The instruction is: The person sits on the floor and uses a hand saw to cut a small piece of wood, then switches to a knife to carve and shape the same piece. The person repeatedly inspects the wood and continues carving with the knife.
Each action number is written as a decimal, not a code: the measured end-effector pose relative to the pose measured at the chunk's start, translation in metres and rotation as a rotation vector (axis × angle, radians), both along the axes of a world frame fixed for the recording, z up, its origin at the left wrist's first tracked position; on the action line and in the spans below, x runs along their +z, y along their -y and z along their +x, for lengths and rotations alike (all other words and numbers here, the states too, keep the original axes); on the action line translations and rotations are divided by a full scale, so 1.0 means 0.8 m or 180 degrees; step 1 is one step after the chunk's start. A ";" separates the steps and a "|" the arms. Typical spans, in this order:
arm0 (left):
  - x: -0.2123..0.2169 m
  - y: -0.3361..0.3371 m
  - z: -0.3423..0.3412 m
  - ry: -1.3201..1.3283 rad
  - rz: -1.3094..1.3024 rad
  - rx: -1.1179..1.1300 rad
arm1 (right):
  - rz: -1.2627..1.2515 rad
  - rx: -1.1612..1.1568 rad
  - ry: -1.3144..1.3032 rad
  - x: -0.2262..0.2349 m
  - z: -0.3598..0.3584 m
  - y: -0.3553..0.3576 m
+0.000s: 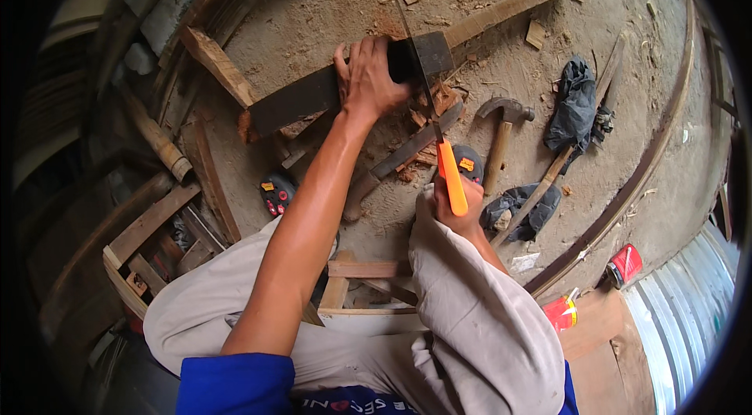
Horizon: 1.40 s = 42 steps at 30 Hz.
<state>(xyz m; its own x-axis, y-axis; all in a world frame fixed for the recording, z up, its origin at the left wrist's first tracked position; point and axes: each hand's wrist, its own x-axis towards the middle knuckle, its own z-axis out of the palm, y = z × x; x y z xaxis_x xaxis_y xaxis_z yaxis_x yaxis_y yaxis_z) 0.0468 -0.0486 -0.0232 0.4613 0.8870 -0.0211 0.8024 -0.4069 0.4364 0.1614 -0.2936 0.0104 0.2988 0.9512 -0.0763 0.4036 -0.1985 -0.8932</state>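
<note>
A dark wooden board lies across a wooden support. My left hand grips it from above near its right part, fingers over its far edge. In my right hand, beside my right knee, is the orange handle of a handsaw. Its thin blade points away from me and crosses the board close to its right end; how deep it sits in the wood I cannot tell. Below the board a large knife with a wooden handle lies on the ground among wood chips. Right of it rests a claw hammer.
Wooden beams form a frame on the dusty ground ahead. To the right lie black plastic and a long wooden handle. Red cans stand near corrugated metal sheeting. A wooden crate is at left.
</note>
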 end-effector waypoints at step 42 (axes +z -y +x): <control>0.011 -0.052 0.003 -0.0586 -0.0989 0.0956 | -0.0551 -0.0608 -0.1022 0.033 -0.021 -0.045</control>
